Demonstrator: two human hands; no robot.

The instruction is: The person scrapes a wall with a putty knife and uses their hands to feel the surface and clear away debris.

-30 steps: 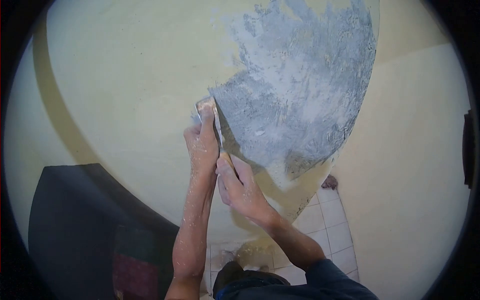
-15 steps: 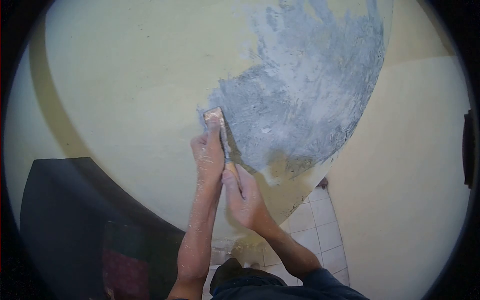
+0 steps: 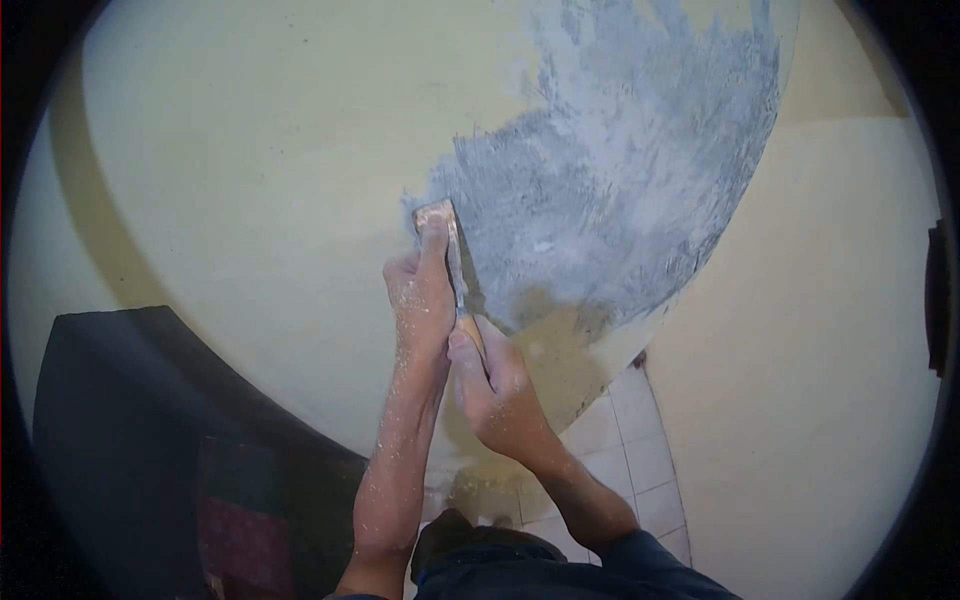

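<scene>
A scraper (image 3: 456, 262) with a metal blade and a wooden handle (image 3: 470, 328) lies against the pale yellow wall (image 3: 250, 170), its tip at the left edge of a rough grey patch (image 3: 610, 190). My left hand (image 3: 422, 285) is closed on the blade part, the thumb stretched along it near the tip. Around the handle, lower down, my right hand (image 3: 490, 385) is wrapped. White dust and flecks cover both hands and the left forearm. My left fingers are partly hidden behind the hand.
A dark panel-like object (image 3: 120, 400) stands at the lower left, with a dark red patterned thing (image 3: 245, 545) beside it. Another pale wall (image 3: 800, 330) meets this one on the right. White floor tiles (image 3: 640, 430) show below, and a dark fixture (image 3: 937, 300) is at the far right.
The view has shifted slightly. Both hands and the scraper sit a little higher and further right in the picture, with the same grip.
</scene>
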